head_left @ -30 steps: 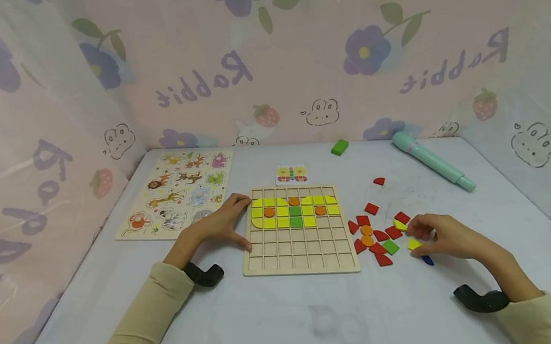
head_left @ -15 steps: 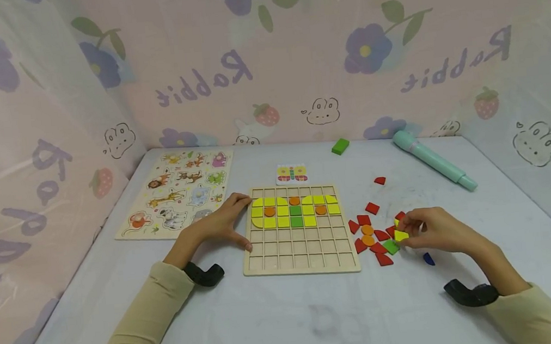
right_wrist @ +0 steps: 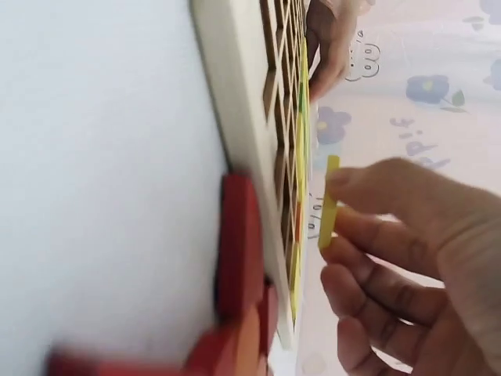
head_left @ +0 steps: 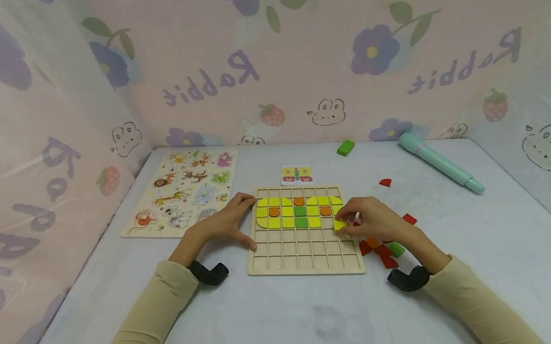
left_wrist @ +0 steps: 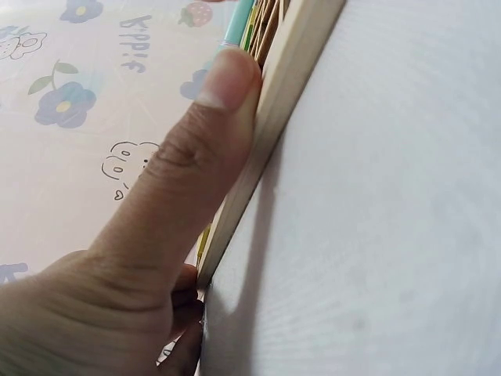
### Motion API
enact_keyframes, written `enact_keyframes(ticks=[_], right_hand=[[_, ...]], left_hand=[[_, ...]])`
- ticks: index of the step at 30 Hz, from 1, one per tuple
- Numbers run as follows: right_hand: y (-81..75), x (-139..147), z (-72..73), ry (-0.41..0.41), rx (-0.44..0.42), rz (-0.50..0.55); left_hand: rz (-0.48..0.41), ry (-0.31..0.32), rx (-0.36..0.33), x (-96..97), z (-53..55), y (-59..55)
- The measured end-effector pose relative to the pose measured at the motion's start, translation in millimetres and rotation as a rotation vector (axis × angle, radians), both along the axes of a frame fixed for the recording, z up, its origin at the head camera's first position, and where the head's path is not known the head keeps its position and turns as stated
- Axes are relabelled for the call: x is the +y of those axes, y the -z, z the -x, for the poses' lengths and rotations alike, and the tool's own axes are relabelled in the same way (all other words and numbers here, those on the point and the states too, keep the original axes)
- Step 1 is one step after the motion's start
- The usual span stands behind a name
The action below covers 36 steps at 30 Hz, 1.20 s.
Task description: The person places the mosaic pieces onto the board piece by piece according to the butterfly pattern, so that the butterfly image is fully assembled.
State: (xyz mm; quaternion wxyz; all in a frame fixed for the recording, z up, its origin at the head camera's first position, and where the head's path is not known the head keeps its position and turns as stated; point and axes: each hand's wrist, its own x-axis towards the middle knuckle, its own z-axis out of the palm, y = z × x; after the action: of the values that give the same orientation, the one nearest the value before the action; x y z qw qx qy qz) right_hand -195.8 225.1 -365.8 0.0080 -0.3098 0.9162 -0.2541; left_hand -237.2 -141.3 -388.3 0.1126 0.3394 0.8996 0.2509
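Note:
A wooden grid board lies mid-table, its upper rows filled with yellow, orange and green tiles in a winged pattern. At its left edge rests my left hand, thumb and fingers spread apart. The left wrist view has the straight thumb lying along the board's side. Over the right side of the board, my right hand pinches a yellow tile between thumb and fingers. Seen edge-on in the right wrist view, that yellow tile is held above the board's surface.
Loose red tiles, orange ones and a green tile lie right of the board, partly under my right hand. Behind it is a butterfly pattern card. An animal puzzle board is at left, a teal pen-shaped device at back right.
My right hand has picked up a yellow tile from the loose pieces and carried it left over the board. My left hand stays at the board's edge.

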Motion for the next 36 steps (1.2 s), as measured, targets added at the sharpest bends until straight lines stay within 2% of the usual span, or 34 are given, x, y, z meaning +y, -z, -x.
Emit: enact_keyframes(ticks=[5, 9, 14, 24, 28, 32, 36], right_hand=[[3.0, -13.3, 9.7, 0.014, -0.009, -0.004], [6.7, -14.9, 15.1, -0.004, 0.008, 0.009], [9.1, -13.9, 17.4, -0.034, 0.011, 0.053], [9.4, -10.9, 17.7, -0.022, 0.01, 0.062], [-0.2, 5.8, 12.7, 0.014, 0.05, 0.058], [-8.9, 36.8, 5.9, 0.04, 0.109, 0.052], [-12.8, 69.1, -2.9, 0.071, 0.117, 0.018]], left_hand=[[-0.001, 0.005, 0.001, 0.9, 2.1, 1.0], [-0.003, 0.006, 0.001, 1.6, 2.3, -0.1], [0.0, 0.002, 0.001, 2.4, 1.8, -1.2], [-0.004, 0.007, 0.013, 3.6, 4.1, 2.4], [-0.005, 0.015, 0.017, 3.6, 5.0, 4.1], [-0.005, 0.017, 0.015, 2.0, 4.1, 3.8], [-0.001, 0.012, 0.008, -0.2, 2.8, 2.3]])
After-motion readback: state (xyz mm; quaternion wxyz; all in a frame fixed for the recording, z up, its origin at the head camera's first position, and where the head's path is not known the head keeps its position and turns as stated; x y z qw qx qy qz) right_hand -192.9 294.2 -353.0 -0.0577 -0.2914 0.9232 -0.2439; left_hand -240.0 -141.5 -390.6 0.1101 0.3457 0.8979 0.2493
